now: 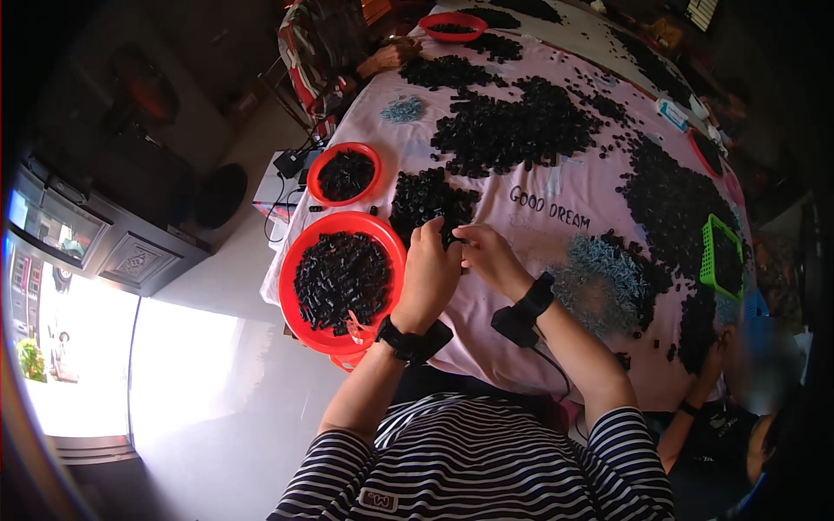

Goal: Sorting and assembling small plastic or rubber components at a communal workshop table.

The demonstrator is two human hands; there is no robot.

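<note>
Left hand (429, 271) and right hand (493, 259) sit close together at mid-frame, fingers bent around a small black piece (450, 237); which hand pinches it, I cannot tell. Just above them lies a black pile (427, 200); at centre-left, a red basin (288, 291) holds similar pieces (341, 280).

Head view: the left camera of a head-worn pair, wide fisheye, upright. It looks down from above the striped shirt (469, 460) and faces forward past the left hand (427, 267) and right hand (493, 258), both at close range. The counter (491, 323) extends beyond the hands; the floor (234, 425), left of the left hand, reaches toward the dark rim.
</note>
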